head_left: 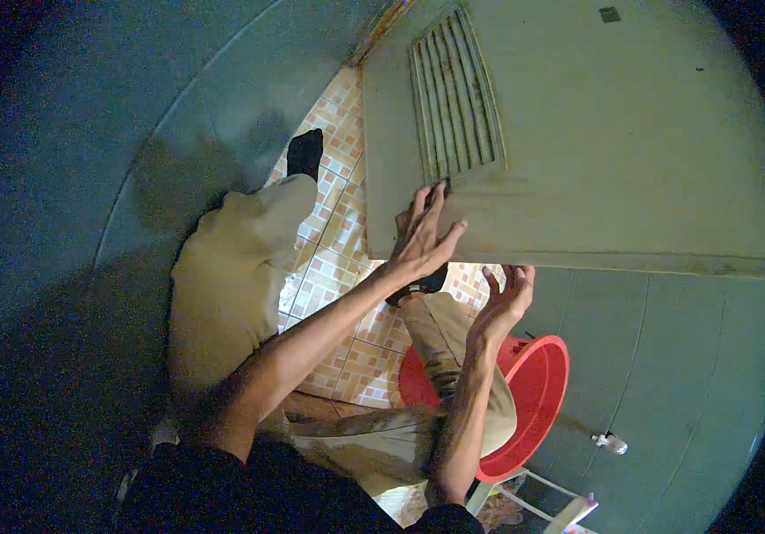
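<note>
Left grip (418, 242) spread on door (614, 169), right grip (505, 307) half-curled open at edge, vented end (458, 98) leftward, long axis left-to-right

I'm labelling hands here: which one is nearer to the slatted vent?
Left. The left hand is just below the slatted vent; the right hand is farther off, by the lower edge of the panel.

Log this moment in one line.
left grip: at door, by vent; right grip: near door's edge; red tub: by right leg
</note>
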### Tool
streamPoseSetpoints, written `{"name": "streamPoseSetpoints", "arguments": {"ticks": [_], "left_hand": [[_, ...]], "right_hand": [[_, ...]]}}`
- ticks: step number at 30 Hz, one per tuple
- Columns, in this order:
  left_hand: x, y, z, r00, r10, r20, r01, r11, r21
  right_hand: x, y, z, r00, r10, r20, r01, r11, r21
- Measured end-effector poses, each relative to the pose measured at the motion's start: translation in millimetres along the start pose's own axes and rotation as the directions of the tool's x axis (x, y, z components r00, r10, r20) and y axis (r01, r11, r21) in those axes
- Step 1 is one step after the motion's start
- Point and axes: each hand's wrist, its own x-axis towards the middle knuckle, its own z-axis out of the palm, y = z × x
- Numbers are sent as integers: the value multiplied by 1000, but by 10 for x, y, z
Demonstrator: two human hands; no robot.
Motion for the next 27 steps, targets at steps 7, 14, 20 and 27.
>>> {"name": "streamPoseSetpoints", "arguments": {"ticks": [7, 14, 20, 27], "left_hand": [[6, 284, 26, 969, 229, -93, -240, 961, -139], [4, 117, 40, 1000, 13, 6, -12, 994, -109], [-11, 274, 14, 982, 190, -22, -191, 973, -130], [-1, -55, 94, 999, -34, -2, 34, 996, -78]], "right_hand": [[-48, -36, 5, 999, 33, -12, -33, 999, -6], [-63, -121, 106, 997, 49, -61, -50, 999, -15], [-76, -154, 120, 999, 23, -25, -23, 1000, -11], [-78, -117, 100, 998, 29, -50, -30, 1000, -2]]}}
